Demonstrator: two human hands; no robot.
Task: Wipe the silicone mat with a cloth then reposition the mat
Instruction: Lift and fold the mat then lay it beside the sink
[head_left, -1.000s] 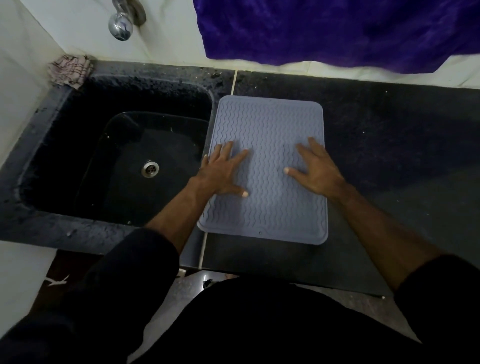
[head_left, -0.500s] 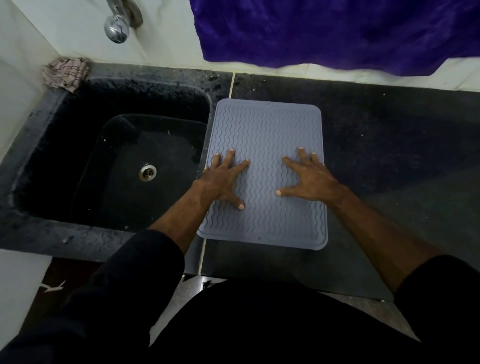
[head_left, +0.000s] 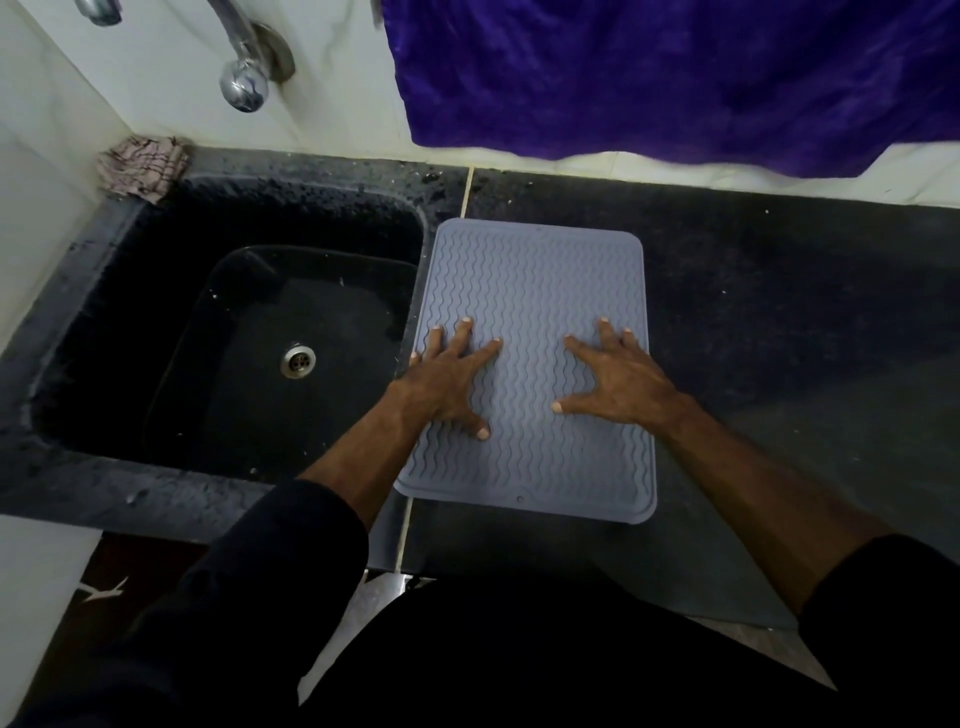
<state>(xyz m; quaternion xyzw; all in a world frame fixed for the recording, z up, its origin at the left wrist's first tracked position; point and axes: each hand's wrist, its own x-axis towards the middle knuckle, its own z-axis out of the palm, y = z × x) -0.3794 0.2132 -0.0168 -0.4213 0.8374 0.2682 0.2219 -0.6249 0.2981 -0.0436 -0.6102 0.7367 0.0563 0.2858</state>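
A grey-blue silicone mat (head_left: 535, 280) with wavy ridges lies flat on the dark counter, its left edge along the sink's rim. My left hand (head_left: 452, 379) rests palm down on the mat's left side, fingers spread, little finger at the mat's edge. Over on the mat's right side lies my right hand (head_left: 618, 382), also flat with fingers spread. Neither hand holds anything. A crumpled checked cloth (head_left: 143, 166) sits at the sink's far left corner, well away from both hands.
A black sink (head_left: 156, 291) with a metal drain (head_left: 297, 361) lies left of the mat. A chrome tap (head_left: 244, 85) juts from the white wall above it. A purple towel (head_left: 675, 73) hangs behind the dark counter (head_left: 779, 312).
Both hands slid slightly toward me on the mat and the fingers spread wider. The mat looks unmoved on the counter; the view tilted down a little.
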